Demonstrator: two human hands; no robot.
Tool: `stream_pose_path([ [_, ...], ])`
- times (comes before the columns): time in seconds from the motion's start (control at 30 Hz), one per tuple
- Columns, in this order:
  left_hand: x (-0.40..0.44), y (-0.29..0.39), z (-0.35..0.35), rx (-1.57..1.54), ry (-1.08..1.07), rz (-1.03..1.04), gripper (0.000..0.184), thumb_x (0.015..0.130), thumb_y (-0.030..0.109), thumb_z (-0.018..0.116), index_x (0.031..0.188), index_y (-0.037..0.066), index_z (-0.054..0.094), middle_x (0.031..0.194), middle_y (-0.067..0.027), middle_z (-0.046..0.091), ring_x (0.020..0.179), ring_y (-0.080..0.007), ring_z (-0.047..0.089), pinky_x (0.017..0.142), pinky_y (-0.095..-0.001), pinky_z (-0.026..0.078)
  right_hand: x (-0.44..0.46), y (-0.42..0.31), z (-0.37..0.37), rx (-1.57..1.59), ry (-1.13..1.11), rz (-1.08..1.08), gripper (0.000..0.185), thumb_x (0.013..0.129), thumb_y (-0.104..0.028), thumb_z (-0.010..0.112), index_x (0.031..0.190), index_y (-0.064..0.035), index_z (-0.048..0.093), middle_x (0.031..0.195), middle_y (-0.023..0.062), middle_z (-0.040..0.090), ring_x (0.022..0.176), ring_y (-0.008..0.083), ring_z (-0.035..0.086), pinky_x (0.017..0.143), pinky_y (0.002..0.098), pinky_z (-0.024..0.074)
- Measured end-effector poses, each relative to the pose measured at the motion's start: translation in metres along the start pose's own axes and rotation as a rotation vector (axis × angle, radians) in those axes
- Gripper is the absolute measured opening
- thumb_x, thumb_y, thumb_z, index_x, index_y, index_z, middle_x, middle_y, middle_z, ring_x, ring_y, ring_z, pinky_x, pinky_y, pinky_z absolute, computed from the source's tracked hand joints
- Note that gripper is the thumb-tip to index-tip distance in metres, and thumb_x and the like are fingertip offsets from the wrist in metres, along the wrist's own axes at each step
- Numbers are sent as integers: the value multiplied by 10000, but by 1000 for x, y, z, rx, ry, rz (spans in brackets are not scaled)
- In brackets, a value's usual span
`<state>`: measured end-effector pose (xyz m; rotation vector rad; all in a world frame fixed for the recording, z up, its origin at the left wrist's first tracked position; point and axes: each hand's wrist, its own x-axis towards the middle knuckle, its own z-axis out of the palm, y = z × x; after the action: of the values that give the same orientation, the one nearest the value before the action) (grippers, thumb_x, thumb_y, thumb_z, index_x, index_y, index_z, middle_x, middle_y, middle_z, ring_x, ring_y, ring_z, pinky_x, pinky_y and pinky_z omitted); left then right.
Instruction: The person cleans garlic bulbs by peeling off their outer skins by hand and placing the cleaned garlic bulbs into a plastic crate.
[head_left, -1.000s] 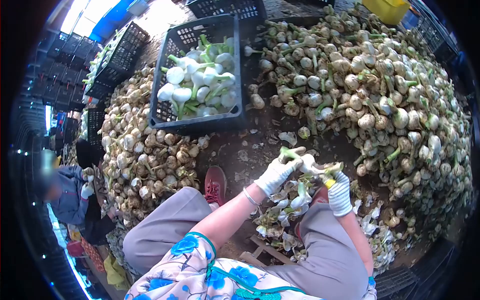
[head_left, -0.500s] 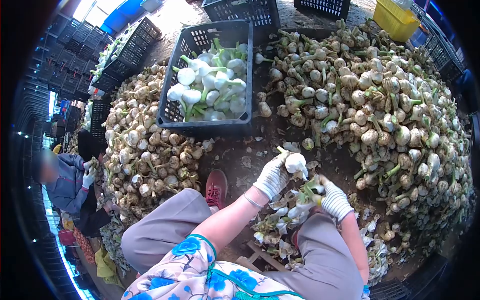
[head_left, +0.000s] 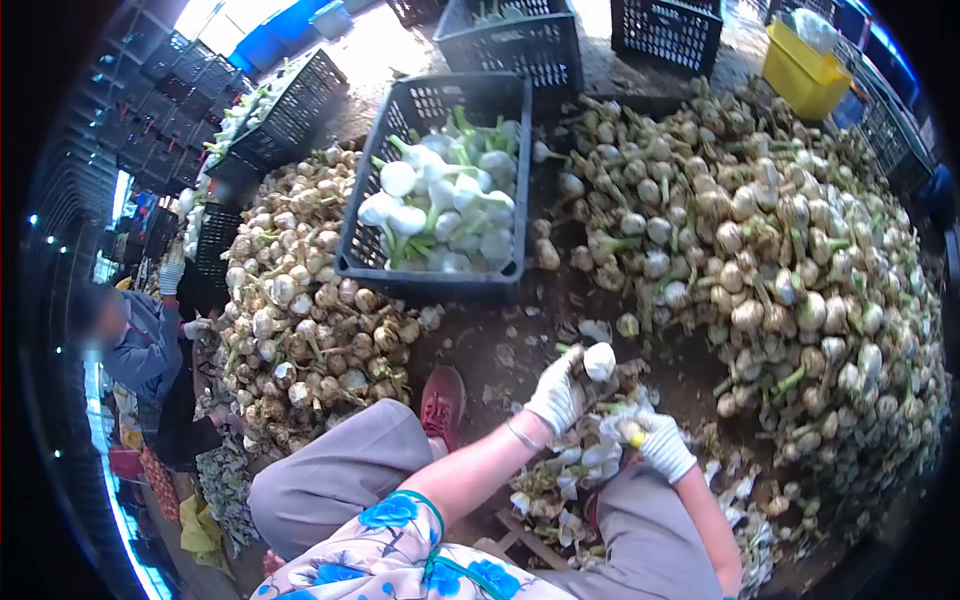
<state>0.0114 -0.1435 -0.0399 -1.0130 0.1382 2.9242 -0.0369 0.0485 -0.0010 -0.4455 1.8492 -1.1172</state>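
Observation:
My left hand, in a white knit glove, is closed around the stem of a peeled white garlic bulb. Below and to the right, my gloved right hand is closed around a small tool with a yellow end; the rest of it is hidden. Pale loose skins lie between and beneath my hands. Ahead, a black crate holds clean white bulbs with green stems.
A large heap of unpeeled garlic rises at the right, with another heap at the left. A co-worker sits at far left. More crates and a yellow bin stand at the back.
The view has tilted, so the scene sits lower. The green and pale scraps at my right hand have dropped away from it. My left hand still grips the bulb. The co-worker's one hand has risen.

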Motion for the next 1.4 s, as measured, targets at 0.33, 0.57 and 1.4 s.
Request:
stream_pose_path([
  [0.33,19,163,230,445,-390,598,483,897,490,343,999,40,488,835,-70,521,848,-221,535,716,-375,508,29,56,-20,-136,363,-27,271,780,-193,635,991,-25,603,849,97,610,770,168,557,703,287,456],
  [0.57,-6,130,174,689,-123,520,206,832,306,531,852,102,514,685,-37,541,628,-193,560,544,-336,491,114,4,-80,-897,553,-287,557,740,-226,604,1230,-40,414,1292,203,388,1154,339,416,947,375,365],
  [1.4,-24,-64,27,801,-262,325,399,877,190,511,1242,46,442,1078,-24,558,992,-98,473,888,-251,371,-17,-40,-10,462,374,122,520,849,-460,498,1097,-7,551,1022,89,592,885,220,570,757,311,481],
])
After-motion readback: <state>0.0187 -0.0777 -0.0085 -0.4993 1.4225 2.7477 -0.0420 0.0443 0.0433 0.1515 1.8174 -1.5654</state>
